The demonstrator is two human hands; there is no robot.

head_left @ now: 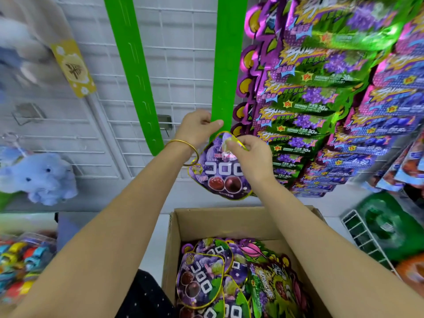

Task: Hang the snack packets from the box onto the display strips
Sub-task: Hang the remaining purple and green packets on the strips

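Note:
A purple grape snack packet (220, 177) hangs in front of the wire grid, its top at the bottom end of the right green display strip (226, 65). My right hand (250, 157) pinches the packet's top edge. My left hand (197, 127) pinches the lower end of that strip with thumb and fingers. A second green display strip (135, 72) hangs bare to the left. Below, the open cardboard box (229, 223) holds several more purple and green packets (202, 278).
Several rows of purple and green snack packets (321, 99) hang at the right. A white wire grid (179, 65) backs the strips. A blue plush toy (39, 177) hangs at the left, coloured items (20, 265) lie at lower left, and a wire rack (367, 239) stands at the right.

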